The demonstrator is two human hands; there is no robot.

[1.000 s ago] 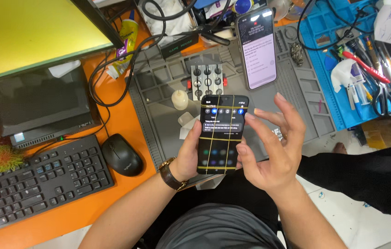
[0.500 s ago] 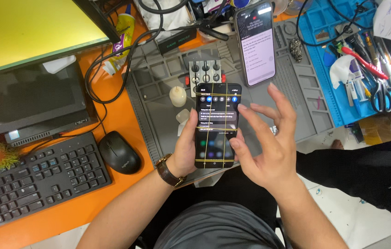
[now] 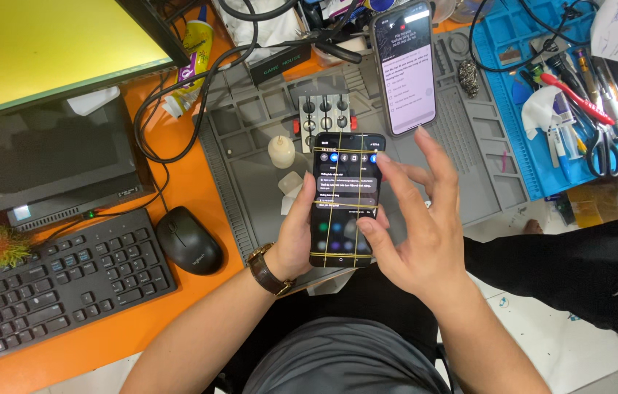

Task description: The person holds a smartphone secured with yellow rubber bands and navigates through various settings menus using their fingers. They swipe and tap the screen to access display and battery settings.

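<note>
The left hand [image 3: 302, 237] held a dark phone [image 3: 345, 198] up over the grey mat [image 3: 250, 146], with its fingers curled around the phone's left edge and back. The phone sat just above the person's lap, close to the near edge of the mat. Its screen was on and showed a list and some round buttons, with thin yellow lines crossing it up and down and side to side. The right hand [image 3: 415, 219] was open and held nothing. Its fingers were spread out, its thumb lay on the right side of the screen, and a fingertip touched the screen near the top corner. So the phone was already on and being tried out by touch, and that trying looked like it was only partway done, since the lines were there and the hand was on the glass. A second phone [image 3: 405, 67] leaned up at the far side of the mat with a pale, lit screen, and no hand was near it. A small white bottle [image 3: 280, 150] stood on the mat beside the held phone. A black mouse [image 3: 189, 239] and a keyboard [image 3: 53, 284] lay off to the left on the orange desk [image 3: 178, 182]. Tools lay untouched in a blue tray [image 3: 513, 44] on the right.
</note>
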